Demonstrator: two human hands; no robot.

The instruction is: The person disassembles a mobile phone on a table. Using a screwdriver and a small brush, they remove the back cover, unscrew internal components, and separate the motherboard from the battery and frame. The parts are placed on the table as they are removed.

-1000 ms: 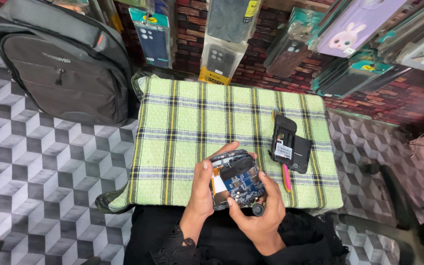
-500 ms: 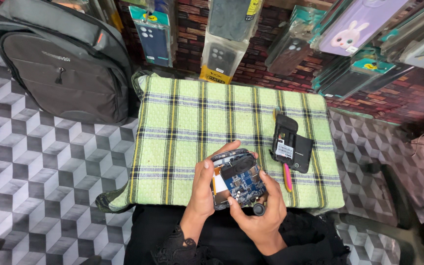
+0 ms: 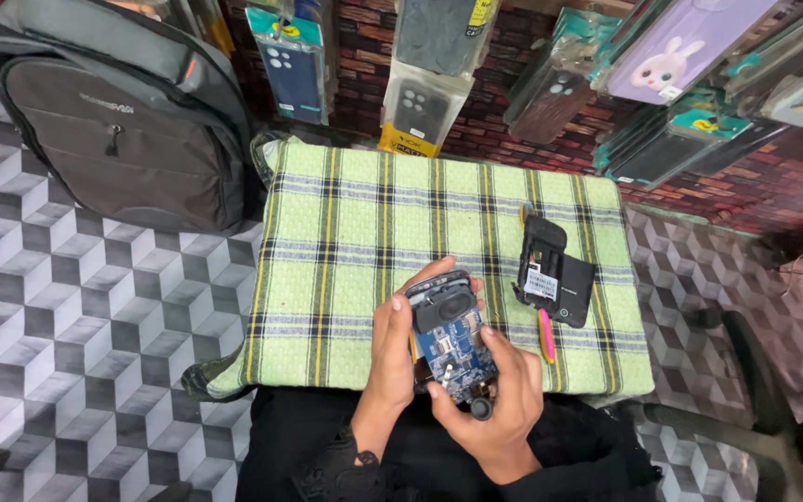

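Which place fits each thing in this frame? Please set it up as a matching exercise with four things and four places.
Things:
1. opened phone with blue circuit board
2. grey fabric backpack
3. black plastic phone back parts
4. slim pink tool

Places:
A. on the patterned floor, left of the checked green cloth
B. flat on the cloth, just below the black parts
C. held between the left hand and right hand
D. on the cloth's right part, untouched

Pairs: 1-C, 2-A, 3-D, 4-B
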